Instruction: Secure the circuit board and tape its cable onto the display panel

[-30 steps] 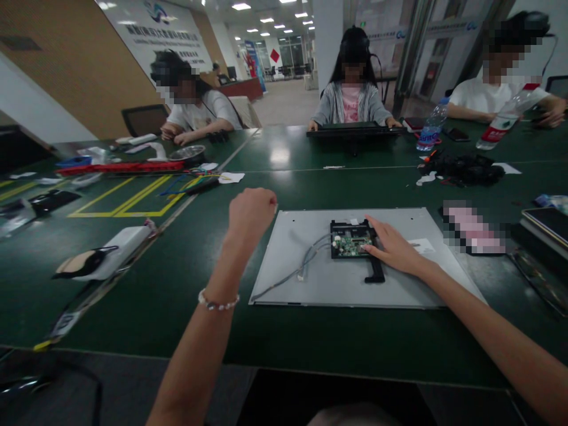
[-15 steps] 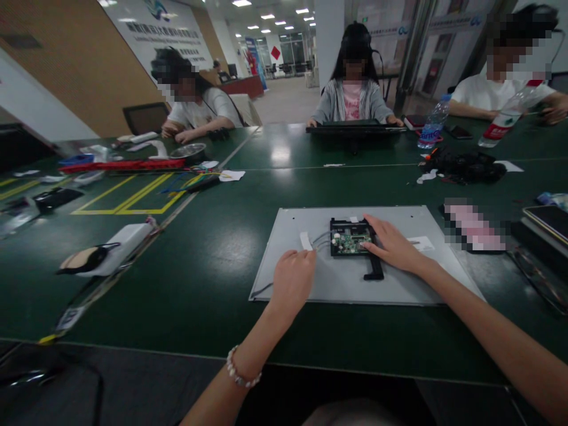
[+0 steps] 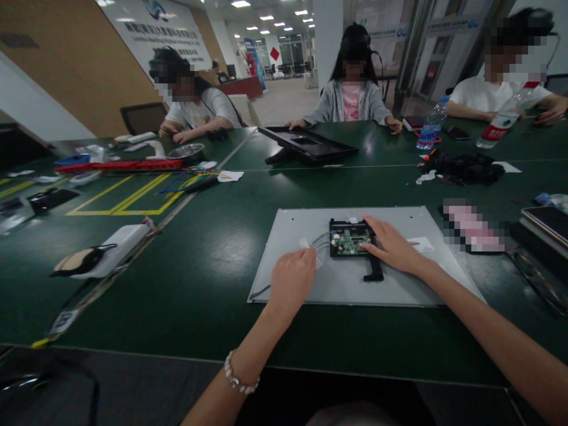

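A grey metal panel lies flat on the green table in front of me. On it sits a black frame with a green circuit board, and grey wires run from its left side. My left hand is closed in a pinch on a small strip of white tape pressed over those wires. My right hand lies flat with fingers stretched out, resting on the right edge of the circuit board's frame.
A white device with a black part lies at the left. Across the table sit three people; the middle one tilts a black panel. Two water bottles, a black cable pile and stacked panels stand at the right.
My left hand came down from a raised fist onto the panel and now presses white tape on the wires. The person opposite has tilted the black panel up. My right hand stayed put.
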{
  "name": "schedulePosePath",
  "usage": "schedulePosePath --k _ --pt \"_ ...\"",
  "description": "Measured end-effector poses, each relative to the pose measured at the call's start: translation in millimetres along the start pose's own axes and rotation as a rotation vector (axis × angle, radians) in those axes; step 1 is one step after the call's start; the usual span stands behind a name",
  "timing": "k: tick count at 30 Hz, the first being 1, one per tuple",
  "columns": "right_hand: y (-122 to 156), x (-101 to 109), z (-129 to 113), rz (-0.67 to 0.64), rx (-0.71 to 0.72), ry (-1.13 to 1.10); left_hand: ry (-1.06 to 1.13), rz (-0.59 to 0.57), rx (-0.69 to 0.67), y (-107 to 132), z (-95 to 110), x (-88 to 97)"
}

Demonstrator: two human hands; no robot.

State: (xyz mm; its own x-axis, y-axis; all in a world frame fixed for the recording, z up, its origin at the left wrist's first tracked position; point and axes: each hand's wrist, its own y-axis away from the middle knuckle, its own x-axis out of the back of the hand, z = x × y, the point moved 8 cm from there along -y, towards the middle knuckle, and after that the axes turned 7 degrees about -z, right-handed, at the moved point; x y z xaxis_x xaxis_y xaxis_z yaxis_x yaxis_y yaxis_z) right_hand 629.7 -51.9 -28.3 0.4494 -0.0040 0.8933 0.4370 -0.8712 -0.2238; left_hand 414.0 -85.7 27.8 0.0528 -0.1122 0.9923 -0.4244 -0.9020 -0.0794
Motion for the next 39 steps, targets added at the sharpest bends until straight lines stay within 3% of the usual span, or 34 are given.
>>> schedulePosePath --k 9,19,23,29,34,39 --pt "-1 -2 2 -0.007 0.001 0.014 0.008 -0.114 0.043 -8 -7 -20.0" --pt "0 -2 -1 -0.007 -0.021 0.027 0.077 -0.16 0.111 -6 -14 -24.0" --pt "7 11 9 -0.003 -0.108 0.059 0.127 -0.12 0.099 -4 -16 -22.2" --pt "32 32 65 -0.093 -0.339 0.143 0.22 0.005 0.052 -3 -15 -17.9" --pt "53 19 92 -0.341 -0.435 0.277 0.293 0.149 0.054 0 -22 -6.6" --pt "61 5 86 -0.493 -0.493 0.257 0.312 0.314 0.084 6 -35 7.2"
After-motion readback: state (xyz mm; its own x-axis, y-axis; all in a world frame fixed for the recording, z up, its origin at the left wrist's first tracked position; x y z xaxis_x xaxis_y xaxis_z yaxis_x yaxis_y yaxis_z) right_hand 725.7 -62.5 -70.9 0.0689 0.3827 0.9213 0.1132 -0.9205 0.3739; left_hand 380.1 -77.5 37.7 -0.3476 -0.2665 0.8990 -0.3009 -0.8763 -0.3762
